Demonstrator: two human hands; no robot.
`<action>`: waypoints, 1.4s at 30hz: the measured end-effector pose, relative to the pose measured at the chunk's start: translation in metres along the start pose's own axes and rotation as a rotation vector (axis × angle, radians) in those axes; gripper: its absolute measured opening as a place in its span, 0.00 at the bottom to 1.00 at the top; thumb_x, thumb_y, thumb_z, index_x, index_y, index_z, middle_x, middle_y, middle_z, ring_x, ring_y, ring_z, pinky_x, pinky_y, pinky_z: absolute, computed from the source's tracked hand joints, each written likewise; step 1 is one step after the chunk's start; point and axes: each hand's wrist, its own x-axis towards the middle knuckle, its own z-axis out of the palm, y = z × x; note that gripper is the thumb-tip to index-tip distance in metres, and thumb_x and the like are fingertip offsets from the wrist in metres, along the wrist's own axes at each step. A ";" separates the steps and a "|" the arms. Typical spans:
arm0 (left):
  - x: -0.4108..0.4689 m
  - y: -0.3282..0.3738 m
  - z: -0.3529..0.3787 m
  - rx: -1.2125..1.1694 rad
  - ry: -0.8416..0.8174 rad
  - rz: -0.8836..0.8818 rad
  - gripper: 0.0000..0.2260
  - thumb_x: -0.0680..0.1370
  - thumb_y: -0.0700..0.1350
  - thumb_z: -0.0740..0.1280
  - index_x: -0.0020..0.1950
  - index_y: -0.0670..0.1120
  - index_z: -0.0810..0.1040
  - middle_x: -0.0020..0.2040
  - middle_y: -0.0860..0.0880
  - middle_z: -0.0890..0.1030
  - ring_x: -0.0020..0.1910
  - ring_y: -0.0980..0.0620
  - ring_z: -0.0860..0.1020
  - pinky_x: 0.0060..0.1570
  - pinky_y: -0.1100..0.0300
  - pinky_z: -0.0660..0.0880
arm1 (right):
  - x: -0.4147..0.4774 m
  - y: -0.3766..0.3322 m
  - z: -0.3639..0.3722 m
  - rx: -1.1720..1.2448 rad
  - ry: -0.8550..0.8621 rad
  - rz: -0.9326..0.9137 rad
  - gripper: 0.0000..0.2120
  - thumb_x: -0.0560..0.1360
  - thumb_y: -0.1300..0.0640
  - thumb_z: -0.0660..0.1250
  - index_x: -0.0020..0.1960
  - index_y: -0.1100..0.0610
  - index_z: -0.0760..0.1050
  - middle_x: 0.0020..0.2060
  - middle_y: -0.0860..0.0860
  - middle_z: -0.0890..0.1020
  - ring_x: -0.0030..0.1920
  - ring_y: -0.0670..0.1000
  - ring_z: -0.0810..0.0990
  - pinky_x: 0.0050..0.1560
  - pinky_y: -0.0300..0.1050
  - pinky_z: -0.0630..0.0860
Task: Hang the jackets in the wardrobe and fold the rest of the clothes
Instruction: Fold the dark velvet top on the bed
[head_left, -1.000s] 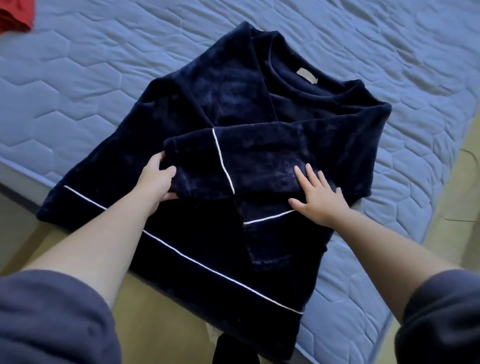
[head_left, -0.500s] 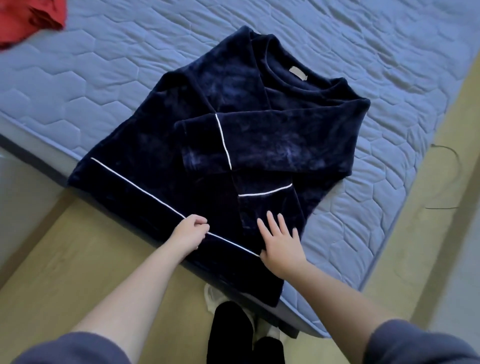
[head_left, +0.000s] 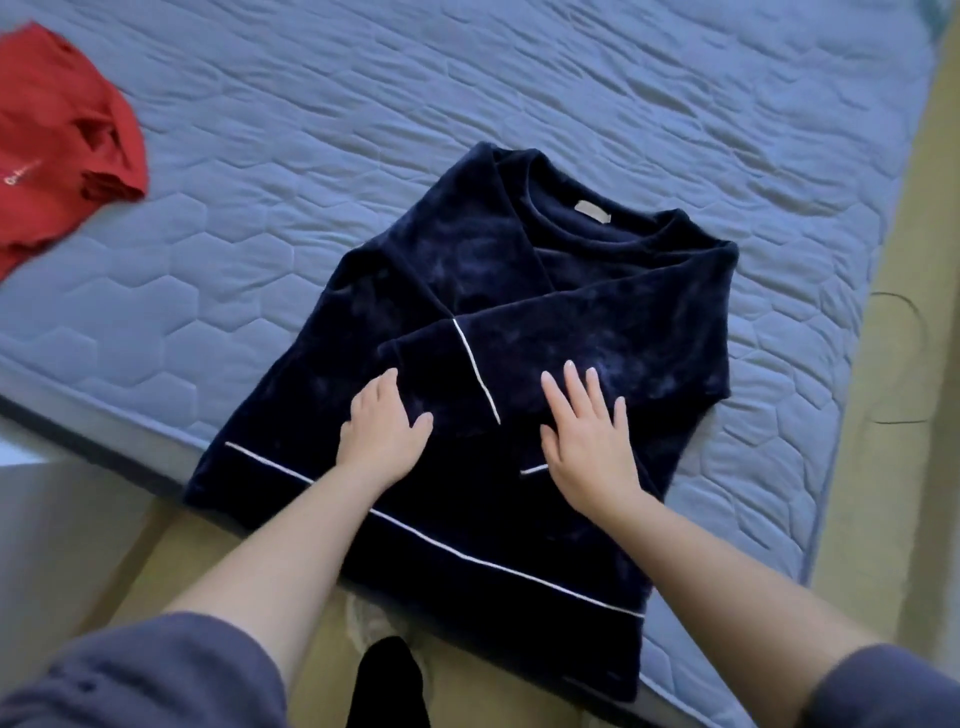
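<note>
Navy-blue velvet sweatshirt with thin white piping (head_left: 467, 291) is laid flat near the front edge of a blue-grey quilted mattress (head_left: 519, 78), with its sleeves folded across the body and its hem reaching past the mattress edge. At the far left, a crumpled red garment (head_left: 57, 140) is seen on the mattress, well apart from the sweatshirt. The left hand (head_left: 382, 431) is stretched forward from a grey sleeve (head_left: 145, 675) and laid palm down on the sweatshirt, fingers extended and thumb spread, just beside the cuff of the upper folded sleeve; nothing is gripped. The right hand (head_left: 587, 441) is likewise laid flat, palm down, fingers straight and fanned apart, pressed on the folded sleeves. Both forearms are bare and angled inward. A light wooden floor (head_left: 904, 260) is visible along the right side.
</note>
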 end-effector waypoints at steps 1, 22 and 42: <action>0.027 0.004 -0.007 0.002 0.061 0.054 0.33 0.78 0.54 0.64 0.77 0.45 0.53 0.76 0.46 0.59 0.75 0.46 0.57 0.69 0.46 0.61 | 0.023 -0.005 0.002 0.025 0.076 0.033 0.28 0.81 0.51 0.54 0.78 0.48 0.48 0.78 0.50 0.47 0.78 0.54 0.42 0.74 0.64 0.47; 0.066 -0.146 -0.028 0.354 0.264 0.368 0.25 0.71 0.50 0.73 0.66 0.46 0.73 0.68 0.44 0.70 0.68 0.44 0.67 0.62 0.45 0.64 | -0.040 -0.042 0.107 -0.056 -0.064 0.571 0.33 0.78 0.43 0.53 0.77 0.42 0.40 0.78 0.50 0.41 0.77 0.56 0.42 0.70 0.69 0.51; -0.081 -0.283 -0.046 -0.841 0.135 -0.404 0.05 0.75 0.42 0.71 0.44 0.46 0.75 0.53 0.41 0.78 0.57 0.41 0.78 0.62 0.42 0.73 | -0.271 -0.011 0.112 1.330 0.249 1.394 0.10 0.71 0.60 0.73 0.48 0.55 0.72 0.36 0.51 0.75 0.33 0.48 0.71 0.38 0.45 0.73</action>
